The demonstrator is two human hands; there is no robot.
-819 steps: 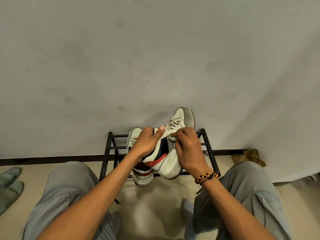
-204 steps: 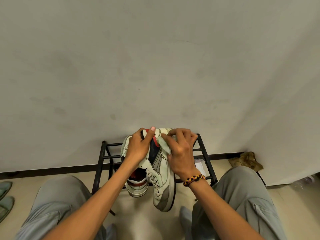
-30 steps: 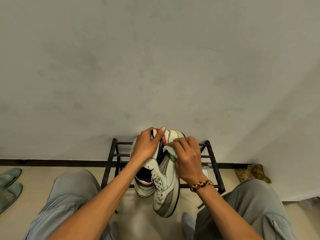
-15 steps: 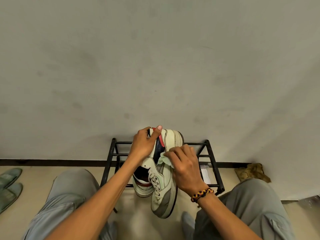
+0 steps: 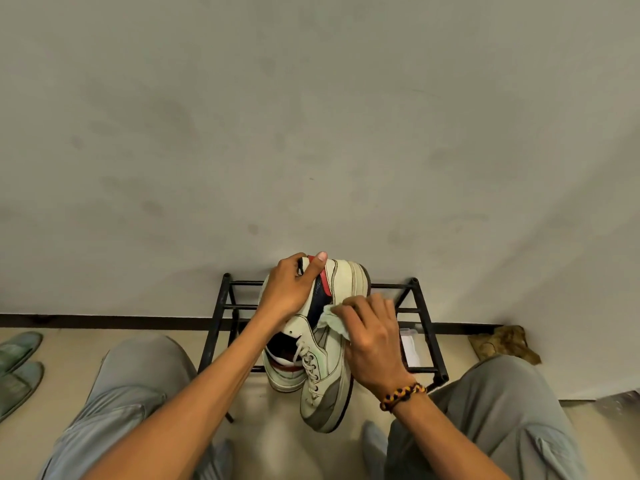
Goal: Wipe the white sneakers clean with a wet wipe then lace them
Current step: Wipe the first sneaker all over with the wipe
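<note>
Plain grey wall behind; green slippers far left. Black rack, centre. Left hand grips white sneaker at its heel collar. Right hand pinches wet wipe against the sneaker's side. Tongue lettering unreadable. Second sneaker behind.

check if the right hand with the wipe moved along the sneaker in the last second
Yes. The right hand with the wet wipe has slid down the held sneaker toward its toe, away from the rack's top bar.

A black metal rack stands against a blotchy grey wall on beige floor.
</note>
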